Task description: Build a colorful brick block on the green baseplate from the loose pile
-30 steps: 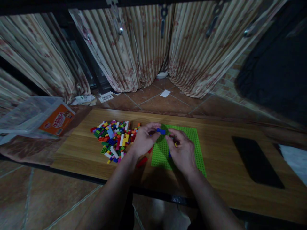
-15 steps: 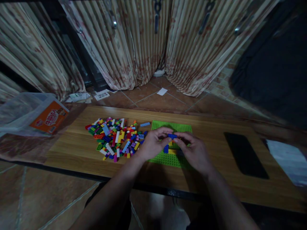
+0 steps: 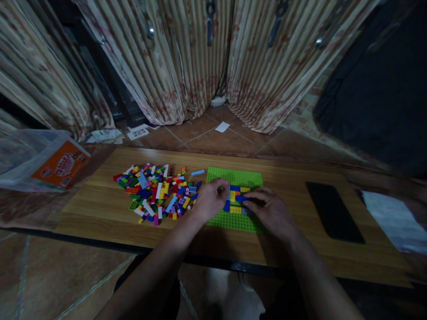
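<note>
A green studded baseplate (image 3: 235, 175) lies on the wooden table, with a low build of blue, yellow and orange bricks (image 3: 235, 209) on it. My right hand (image 3: 271, 210) comes in from the right, and its thumb and index finger pinch a blue brick (image 3: 240, 198) over the middle of the build. Whether that brick is pressed onto the studs I cannot tell. Beside the build's left edge, my left hand (image 3: 211, 201) is curled, thumb and index finger apart, with no brick plainly in it. My fingers cover parts of the build.
Left of the baseplate spreads a pile of mixed bricks (image 3: 163, 190), with one light blue brick (image 3: 198, 172) near the plate. A dark flat slab (image 3: 334, 212) and a white paper (image 3: 393, 220) lie to the right. A clear plastic box (image 3: 20, 171) stands far left.
The blue brick that both hands held above the build is now lower and in the right hand only. My left hand has drawn away to the left.
</note>
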Motion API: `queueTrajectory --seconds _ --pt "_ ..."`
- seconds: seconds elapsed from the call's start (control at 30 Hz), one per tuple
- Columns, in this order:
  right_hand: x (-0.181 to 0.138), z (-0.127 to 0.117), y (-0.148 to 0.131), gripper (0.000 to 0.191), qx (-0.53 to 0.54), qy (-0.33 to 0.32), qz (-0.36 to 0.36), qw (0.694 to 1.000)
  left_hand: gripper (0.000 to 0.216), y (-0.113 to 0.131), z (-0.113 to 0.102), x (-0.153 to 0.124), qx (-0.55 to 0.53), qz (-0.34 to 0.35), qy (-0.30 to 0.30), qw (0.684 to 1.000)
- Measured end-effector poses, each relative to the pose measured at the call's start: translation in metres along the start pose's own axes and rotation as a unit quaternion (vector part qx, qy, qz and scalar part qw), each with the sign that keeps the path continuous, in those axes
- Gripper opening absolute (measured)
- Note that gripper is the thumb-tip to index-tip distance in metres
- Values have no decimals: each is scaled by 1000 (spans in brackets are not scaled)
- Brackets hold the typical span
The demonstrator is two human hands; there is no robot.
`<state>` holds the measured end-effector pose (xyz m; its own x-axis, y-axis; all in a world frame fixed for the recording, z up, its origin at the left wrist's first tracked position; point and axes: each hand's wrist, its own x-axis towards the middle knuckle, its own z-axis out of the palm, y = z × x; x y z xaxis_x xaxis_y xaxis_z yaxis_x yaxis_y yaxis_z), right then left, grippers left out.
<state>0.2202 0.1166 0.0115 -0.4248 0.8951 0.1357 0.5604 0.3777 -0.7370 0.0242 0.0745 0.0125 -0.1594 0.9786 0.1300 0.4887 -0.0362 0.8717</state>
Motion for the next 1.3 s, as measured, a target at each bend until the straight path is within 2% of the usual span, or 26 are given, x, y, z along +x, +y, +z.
queueTrajectory --seconds 0.6,0.77,1.1,1.3 --pt "2 4 0 21 0 7 37 999 26 2 1 -1 28 -3 -14 999" --pt "4 -1 1 26 3 24 84 996 26 3 1 -2 32 0 -12 999" --pt "6 -2 4 23 6 54 120 991 25 6 7 -5 88 45 8 995" --pt "6 1 -1 19 2 51 132 990 24 9 12 -8 115 71 24 991"
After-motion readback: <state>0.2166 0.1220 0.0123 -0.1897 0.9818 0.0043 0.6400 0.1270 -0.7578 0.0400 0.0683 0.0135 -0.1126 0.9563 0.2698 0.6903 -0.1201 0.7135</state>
